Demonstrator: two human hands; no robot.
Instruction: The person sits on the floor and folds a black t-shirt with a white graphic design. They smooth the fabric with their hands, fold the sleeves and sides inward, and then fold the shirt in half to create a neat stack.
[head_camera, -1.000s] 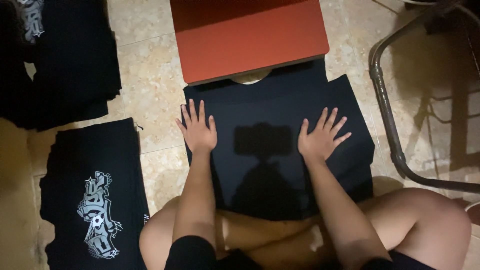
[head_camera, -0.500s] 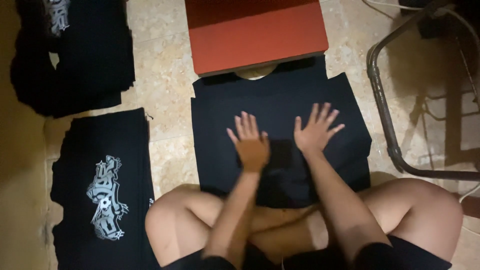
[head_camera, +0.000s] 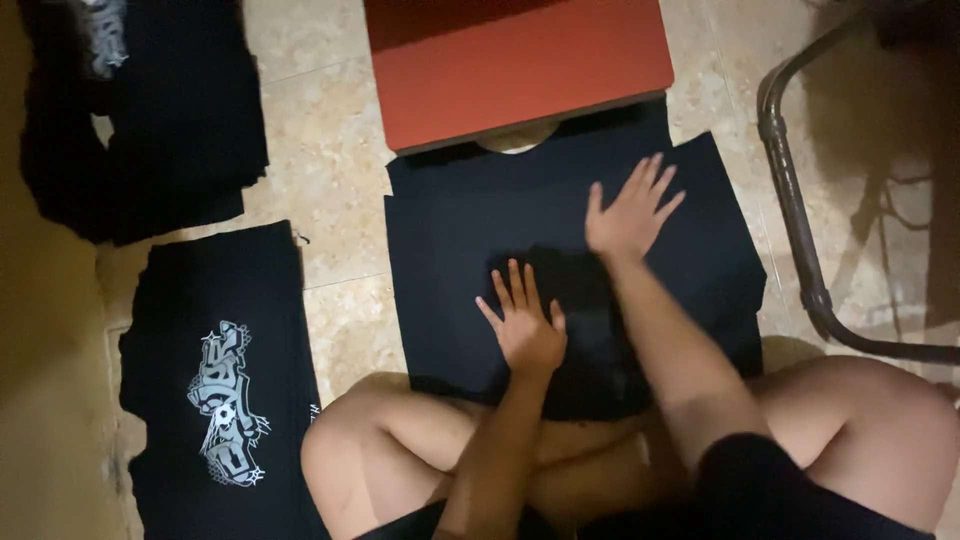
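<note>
You have no packages, signs or screens before you. The nearest thing to a label is the white graffiti-style print (head_camera: 230, 405) on the black folded shirt (head_camera: 215, 380) at lower left, and another pale print (head_camera: 105, 35) on the dark pile (head_camera: 140, 130) at upper left.

Dim, warm indoor light, soft shadows, slight softness throughout.

Light falls from above and behind the person, throwing a dark head-shaped shadow onto the black shirt (head_camera: 570, 250) between the left hand (head_camera: 525, 325) and right hand (head_camera: 628, 215). The red board (head_camera: 520, 65) is darker along its far edge. The chair frame (head_camera: 800, 260) casts a blurred shadow on the pale floor (head_camera: 330, 110) at right. Black cloth loses nearly all fold detail. The left border sinks into a murky yellow haze. No glare shows; edges look slightly soft.
</note>
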